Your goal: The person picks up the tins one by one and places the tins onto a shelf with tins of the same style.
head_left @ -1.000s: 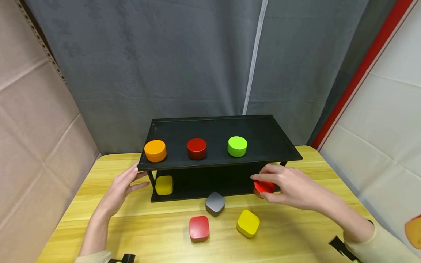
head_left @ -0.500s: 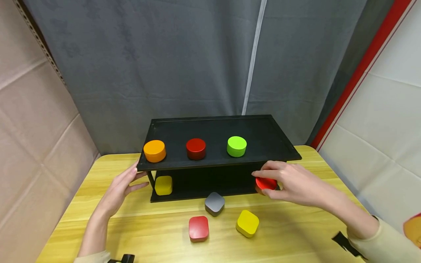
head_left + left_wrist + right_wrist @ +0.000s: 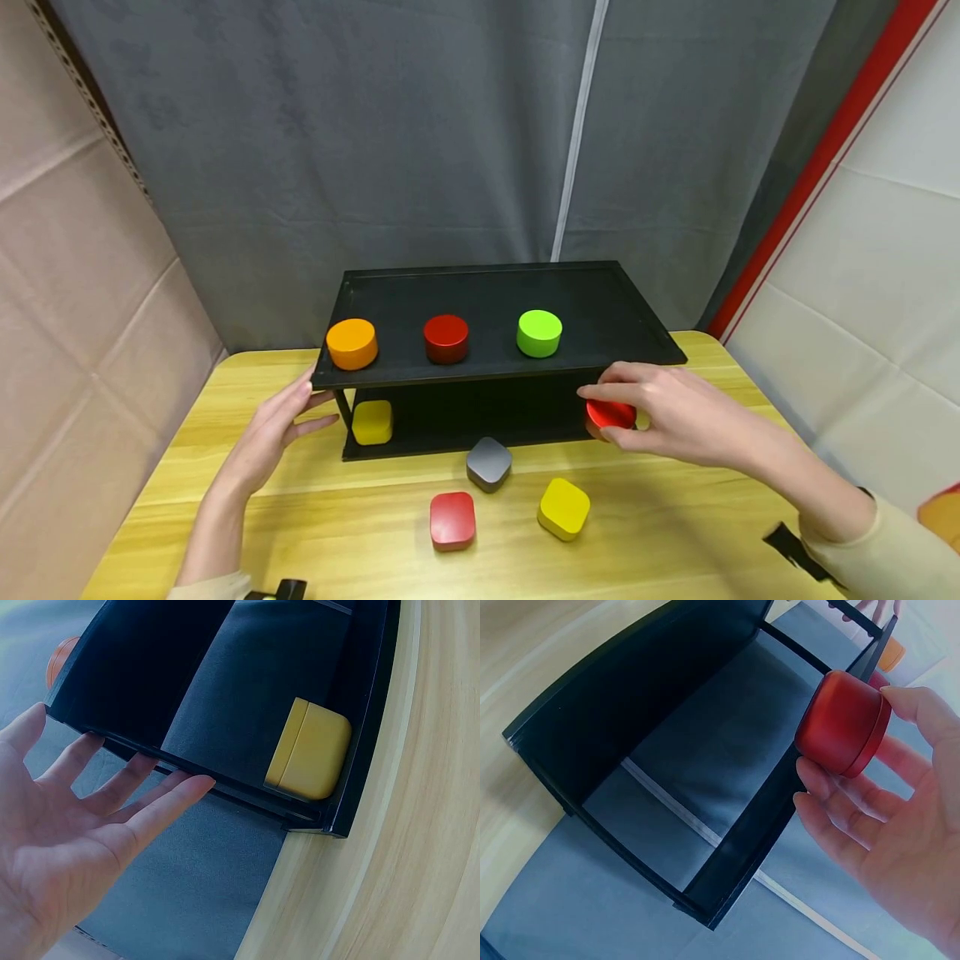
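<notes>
My right hand [image 3: 678, 412] pinches a round red tin [image 3: 609, 417] between thumb and fingers at the right front of a two-tier black shelf [image 3: 487, 292]. The right wrist view shows a lid seam around the red tin [image 3: 838, 724]; I cannot tell whether it touches the shelf. On the left, my left hand [image 3: 262, 433] rests straight, spread fingertips against the shelf's end. A rounded-square yellow tin [image 3: 372, 422] sits at the left of the lower tier. Up top stand an orange round tin [image 3: 352, 344], a dark red one [image 3: 446, 340] and a green one [image 3: 539, 334].
On the wooden table [image 3: 337, 533], before the shelf, lie a grey rounded-square tin [image 3: 489, 463], a red one [image 3: 452, 522] and a yellow one [image 3: 564, 508]. A grey curtain [image 3: 375, 150] hangs behind; pale panels flank both sides.
My right hand has shifted slightly right and away from me with the red tin. My left hand and the other tins stay where they were.
</notes>
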`<state>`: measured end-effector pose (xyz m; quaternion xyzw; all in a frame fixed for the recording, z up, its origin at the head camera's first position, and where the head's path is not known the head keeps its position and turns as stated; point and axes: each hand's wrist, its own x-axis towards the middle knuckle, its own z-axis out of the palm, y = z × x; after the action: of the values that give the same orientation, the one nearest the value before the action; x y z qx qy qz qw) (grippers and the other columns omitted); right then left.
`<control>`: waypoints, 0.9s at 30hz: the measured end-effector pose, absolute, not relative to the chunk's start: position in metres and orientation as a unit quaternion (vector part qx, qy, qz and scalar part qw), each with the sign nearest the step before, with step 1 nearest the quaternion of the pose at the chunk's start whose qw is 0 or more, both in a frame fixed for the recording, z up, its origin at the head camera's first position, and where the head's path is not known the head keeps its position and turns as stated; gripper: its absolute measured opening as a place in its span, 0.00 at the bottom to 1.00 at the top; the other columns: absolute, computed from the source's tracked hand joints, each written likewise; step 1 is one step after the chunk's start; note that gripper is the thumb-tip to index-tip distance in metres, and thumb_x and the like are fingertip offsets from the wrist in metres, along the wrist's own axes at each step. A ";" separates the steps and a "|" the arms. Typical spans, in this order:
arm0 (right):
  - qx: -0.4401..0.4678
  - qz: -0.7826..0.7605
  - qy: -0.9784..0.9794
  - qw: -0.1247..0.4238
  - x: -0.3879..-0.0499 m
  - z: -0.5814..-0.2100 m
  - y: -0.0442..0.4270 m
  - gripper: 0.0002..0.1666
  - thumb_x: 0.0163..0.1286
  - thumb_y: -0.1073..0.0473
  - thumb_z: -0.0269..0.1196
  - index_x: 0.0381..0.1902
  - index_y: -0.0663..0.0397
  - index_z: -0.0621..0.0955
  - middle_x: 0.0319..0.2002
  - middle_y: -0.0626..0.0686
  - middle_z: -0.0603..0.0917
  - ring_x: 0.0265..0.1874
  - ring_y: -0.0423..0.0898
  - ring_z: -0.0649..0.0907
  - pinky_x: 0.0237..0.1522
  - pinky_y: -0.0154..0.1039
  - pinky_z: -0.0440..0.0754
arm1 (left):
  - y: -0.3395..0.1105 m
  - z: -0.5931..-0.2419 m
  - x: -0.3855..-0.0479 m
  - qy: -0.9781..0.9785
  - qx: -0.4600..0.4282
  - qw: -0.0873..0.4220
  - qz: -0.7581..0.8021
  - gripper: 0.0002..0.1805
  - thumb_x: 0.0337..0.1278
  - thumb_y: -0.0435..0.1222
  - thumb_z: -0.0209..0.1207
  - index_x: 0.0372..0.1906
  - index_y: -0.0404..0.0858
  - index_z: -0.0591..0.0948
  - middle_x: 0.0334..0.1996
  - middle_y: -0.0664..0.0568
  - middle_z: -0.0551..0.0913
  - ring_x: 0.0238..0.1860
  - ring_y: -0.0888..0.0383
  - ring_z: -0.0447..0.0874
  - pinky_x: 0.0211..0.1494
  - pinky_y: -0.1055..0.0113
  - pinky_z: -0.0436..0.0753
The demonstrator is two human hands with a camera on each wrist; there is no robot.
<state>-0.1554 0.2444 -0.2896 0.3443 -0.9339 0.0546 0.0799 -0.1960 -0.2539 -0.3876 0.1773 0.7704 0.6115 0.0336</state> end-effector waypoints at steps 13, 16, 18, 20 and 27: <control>0.333 0.055 -0.939 0.069 -0.154 -0.280 0.248 0.26 0.61 0.54 0.73 0.59 0.34 0.86 0.47 0.41 0.85 0.36 0.33 0.79 0.32 0.26 0.81 | -0.255 -0.389 -0.196 0.771 0.170 0.033 0.613 0.30 0.85 0.48 0.36 0.83 0.46 0.54 0.84 0.44 0.52 0.64 0.71 0.76 0.60 0.71 0.85; 0.335 0.056 -0.938 0.072 -0.153 -0.278 0.249 0.26 0.61 0.54 0.72 0.59 0.34 0.86 0.47 0.41 0.85 0.36 0.33 0.79 0.32 0.26 0.81 | -0.255 -0.388 -0.196 0.773 0.169 0.033 0.611 0.30 0.85 0.48 0.36 0.83 0.46 0.54 0.84 0.43 0.52 0.64 0.71 0.76 0.60 0.72 0.85; 0.336 0.056 -0.937 0.075 -0.154 -0.277 0.250 0.26 0.61 0.55 0.72 0.59 0.34 0.86 0.47 0.41 0.85 0.36 0.34 0.79 0.31 0.26 0.81 | -0.255 -0.388 -0.196 0.775 0.167 0.034 0.609 0.30 0.85 0.48 0.36 0.83 0.46 0.54 0.84 0.42 0.51 0.64 0.71 0.76 0.60 0.72 0.85; 0.336 0.056 -0.937 0.078 -0.154 -0.276 0.251 0.26 0.61 0.55 0.72 0.58 0.34 0.86 0.47 0.41 0.85 0.35 0.33 0.79 0.31 0.26 0.80 | -0.255 -0.388 -0.196 0.776 0.166 0.034 0.608 0.30 0.85 0.48 0.36 0.83 0.46 0.54 0.84 0.41 0.51 0.64 0.72 0.76 0.60 0.72 0.85; 0.340 0.066 -0.934 0.082 -0.156 -0.270 0.257 0.26 0.62 0.55 0.73 0.59 0.36 0.86 0.47 0.41 0.85 0.31 0.29 0.77 0.28 0.25 0.78 | -0.254 -0.389 -0.196 0.776 0.165 0.034 0.608 0.30 0.85 0.48 0.36 0.83 0.46 0.55 0.84 0.41 0.52 0.64 0.72 0.76 0.60 0.72 0.85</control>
<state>-0.1560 0.2567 -0.2699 0.3403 -0.9344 0.0662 0.0815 -0.1964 -0.2539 -0.3887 0.1651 0.7760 0.6079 0.0336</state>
